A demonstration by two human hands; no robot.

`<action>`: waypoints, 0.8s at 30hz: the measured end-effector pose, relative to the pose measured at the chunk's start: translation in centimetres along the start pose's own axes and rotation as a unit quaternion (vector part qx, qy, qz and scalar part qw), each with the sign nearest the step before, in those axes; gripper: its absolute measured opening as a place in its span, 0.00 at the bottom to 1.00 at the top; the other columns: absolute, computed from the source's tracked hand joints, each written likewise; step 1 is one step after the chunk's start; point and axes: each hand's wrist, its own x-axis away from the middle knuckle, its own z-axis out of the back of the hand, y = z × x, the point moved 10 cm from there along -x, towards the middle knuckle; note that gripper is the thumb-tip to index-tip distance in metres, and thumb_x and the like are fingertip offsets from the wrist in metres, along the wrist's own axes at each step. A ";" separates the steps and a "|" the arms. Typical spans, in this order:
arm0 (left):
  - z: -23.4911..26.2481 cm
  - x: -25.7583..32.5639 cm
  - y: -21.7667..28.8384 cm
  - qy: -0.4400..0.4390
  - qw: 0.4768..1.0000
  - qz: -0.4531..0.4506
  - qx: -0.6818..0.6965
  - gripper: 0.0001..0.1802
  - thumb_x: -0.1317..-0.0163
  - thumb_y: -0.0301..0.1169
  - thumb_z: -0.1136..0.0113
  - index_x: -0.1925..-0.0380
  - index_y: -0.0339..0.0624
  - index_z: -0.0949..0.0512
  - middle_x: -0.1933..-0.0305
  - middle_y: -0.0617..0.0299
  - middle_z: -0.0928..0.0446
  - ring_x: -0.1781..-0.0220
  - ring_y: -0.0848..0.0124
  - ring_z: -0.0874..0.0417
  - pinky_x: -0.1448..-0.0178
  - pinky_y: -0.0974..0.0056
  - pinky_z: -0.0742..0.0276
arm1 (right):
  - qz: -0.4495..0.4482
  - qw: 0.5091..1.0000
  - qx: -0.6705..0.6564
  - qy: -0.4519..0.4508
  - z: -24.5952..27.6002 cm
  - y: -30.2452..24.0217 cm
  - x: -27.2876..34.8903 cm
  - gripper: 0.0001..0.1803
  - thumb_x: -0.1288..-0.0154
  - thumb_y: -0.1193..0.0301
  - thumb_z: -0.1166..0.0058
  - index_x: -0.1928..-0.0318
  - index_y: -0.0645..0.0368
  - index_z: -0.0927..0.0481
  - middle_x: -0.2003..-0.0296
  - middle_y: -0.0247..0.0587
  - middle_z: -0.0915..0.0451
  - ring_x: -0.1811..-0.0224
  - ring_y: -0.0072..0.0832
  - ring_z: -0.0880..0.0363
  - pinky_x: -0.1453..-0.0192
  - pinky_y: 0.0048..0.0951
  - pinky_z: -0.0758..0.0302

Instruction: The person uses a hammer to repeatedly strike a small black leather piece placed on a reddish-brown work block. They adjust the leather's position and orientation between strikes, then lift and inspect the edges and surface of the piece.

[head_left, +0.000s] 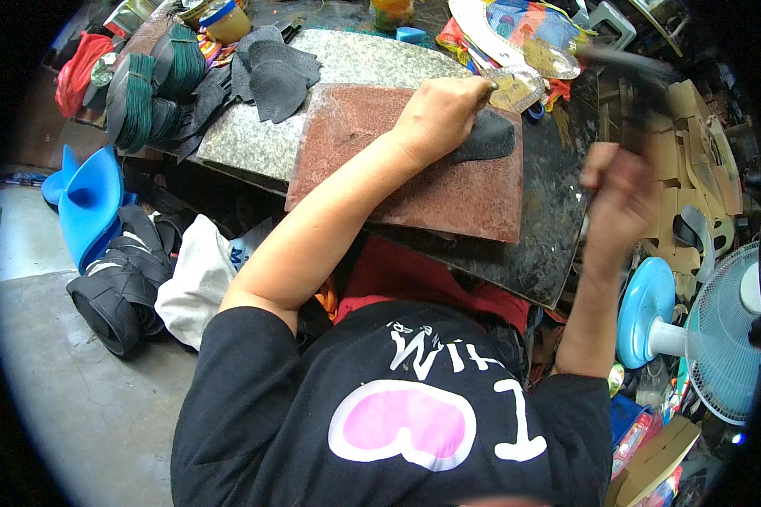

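My left hand (pixel 435 118) is closed in a fist over a reddish-brown board (pixel 372 186). From the fist pokes the top end of a short, punch-like tool (pixel 492 85); the rest is hidden by my fingers. Just under and beside this hand lies a dark grey, rounded piece of material (pixel 487 140), flat on the board. Raised off to the right, my right hand (pixel 624 188) is wrapped round a hammer (pixel 643 84), both smeared by motion. Similar dark grey cut pieces (pixel 281 83) lie in a loose pile on the speckled stone slab (pixel 372 59).
Green cord spools (pixel 133 106) and a yellowish jar (pixel 226 24) stand at the far left. A metal tin lid or dish (pixel 516 89) sits beyond the board. Right of the table are cardboard (pixel 693 144), a blue round seat (pixel 647 300) and a fan (pixel 725 334). Black rolls (pixel 114 296) lie left.
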 end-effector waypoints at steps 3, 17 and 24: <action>0.0 0.4 -0.6 0.015 0.999 0.036 0.002 0.06 0.41 0.25 0.42 0.64 0.38 0.25 0.68 0.43 0.21 0.63 0.45 0.18 0.59 0.51 0.21 | -0.164 0.965 0.180 -0.094 -1.4 7.5 2.5 0.23 0.27 0.56 0.49 0.36 0.48 0.26 0.69 0.40 0.16 0.73 0.29 0.19 0.68 0.29 0.25; -2.1 2.5 -7.9 0.045 0.887 0.293 0.354 0.06 0.36 0.22 0.41 0.62 0.29 0.22 0.67 0.55 0.17 0.70 0.74 0.14 0.65 0.71 0.18 | -0.111 0.924 0.347 -0.118 -1.4 10.0 5.0 0.22 0.30 0.54 0.47 0.38 0.40 0.24 0.63 0.53 0.16 0.62 0.49 0.16 0.61 0.42 0.23; -2.4 2.6 -8.2 0.067 0.849 0.298 0.430 0.06 0.38 0.23 0.39 0.64 0.29 0.21 0.70 0.56 0.17 0.71 0.75 0.15 0.66 0.71 0.18 | -0.196 0.939 0.263 -0.104 0.6 10.1 4.2 0.22 0.30 0.58 0.45 0.38 0.45 0.23 0.54 0.50 0.16 0.53 0.41 0.15 0.52 0.35 0.22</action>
